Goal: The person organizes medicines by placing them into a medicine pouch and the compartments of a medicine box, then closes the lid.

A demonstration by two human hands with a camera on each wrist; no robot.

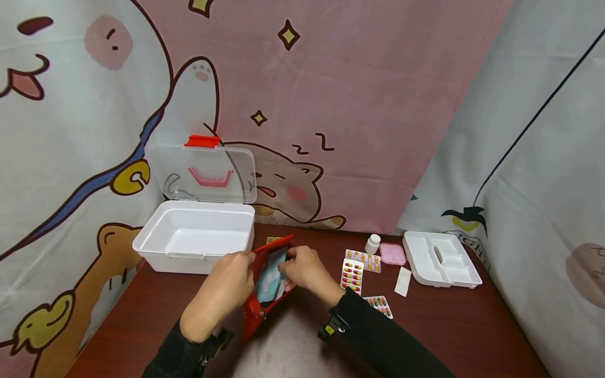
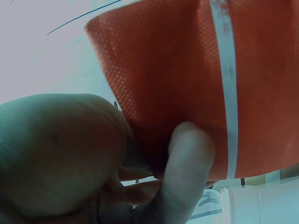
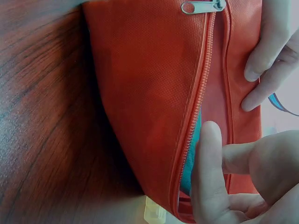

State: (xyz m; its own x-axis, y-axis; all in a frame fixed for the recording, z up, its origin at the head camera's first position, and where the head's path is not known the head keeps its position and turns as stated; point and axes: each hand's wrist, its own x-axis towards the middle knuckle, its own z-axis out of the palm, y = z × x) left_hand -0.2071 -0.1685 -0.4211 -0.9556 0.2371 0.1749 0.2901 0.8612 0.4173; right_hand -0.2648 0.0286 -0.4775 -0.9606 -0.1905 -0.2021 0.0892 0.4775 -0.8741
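A red zip pouch (image 1: 252,319) is held tilted above the table, its mouth spread apart. Light blue contents (image 1: 271,278) show inside. My left hand (image 1: 224,289) grips the pouch along its left side; the left wrist view shows a finger on the red fabric beside a pale stripe (image 2: 227,88). At the right side of the mouth, my right hand (image 1: 307,270) pinches the pouch's edge, with some fingers inside the opening. The right wrist view shows the open zip (image 3: 198,98), its metal pull (image 3: 201,7) and a bit of teal (image 3: 189,172) behind the zip.
An open white box (image 1: 194,231) with a raised clear lid (image 1: 203,176) stands back left. To the right lie several blister packs (image 1: 352,275), a white bottle (image 1: 372,244), a pink case (image 1: 393,254), a white packet (image 1: 403,282) and a white compartment tray (image 1: 460,262). A patterned curtain hangs behind.
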